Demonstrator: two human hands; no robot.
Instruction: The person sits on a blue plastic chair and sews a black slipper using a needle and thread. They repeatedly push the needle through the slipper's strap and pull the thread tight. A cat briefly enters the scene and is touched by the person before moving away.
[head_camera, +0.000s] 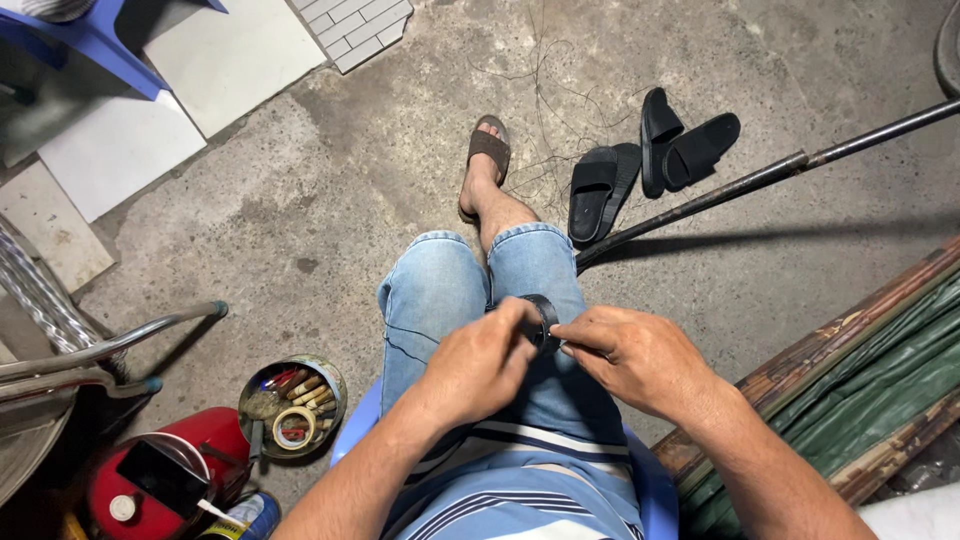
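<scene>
Both hands meet over the lap: the left hand (487, 357) is curled around a roll of black tape (543, 318), and the right hand (628, 352) pinches at its edge with thumb and forefinger closed together (what lies between them is too small to tell). Below the roll are blue jeans (440, 290), knees bent. Further out, a sandalled foot (484, 163) rests on the concrete floor (330, 190), with black slippers (650, 160) beside a long dark pole (760, 180). Left of the knee stands a round tin of tools (292, 403).
</scene>
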